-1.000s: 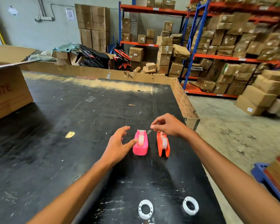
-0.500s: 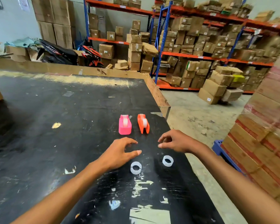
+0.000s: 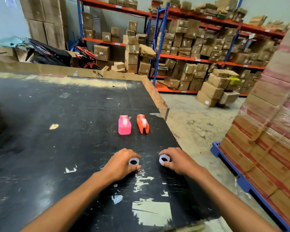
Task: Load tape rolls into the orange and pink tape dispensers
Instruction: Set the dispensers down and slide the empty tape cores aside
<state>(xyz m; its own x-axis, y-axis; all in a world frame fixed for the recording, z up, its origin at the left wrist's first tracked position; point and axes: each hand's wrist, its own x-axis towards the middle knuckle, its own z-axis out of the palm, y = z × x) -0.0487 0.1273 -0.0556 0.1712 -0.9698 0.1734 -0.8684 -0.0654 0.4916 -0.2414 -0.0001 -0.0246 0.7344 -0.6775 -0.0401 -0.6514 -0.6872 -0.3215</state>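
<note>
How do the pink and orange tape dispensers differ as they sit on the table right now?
The pink tape dispenser stands left of the orange tape dispenser. The pink one looks wider and blockier and sits squarely; the orange one looks narrower and leans over to one side. Both rest apart from each other on the black table, beyond both hands, and each shows a whitish roll in its middle.

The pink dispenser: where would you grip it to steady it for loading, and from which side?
Grip the pink dispenser across its two flat side walls, low on the wider near end, coming from above. It stands upright, lengthwise away from the person, with the orange dispenser close on its right, so a sideways approach looks cramped.
</note>
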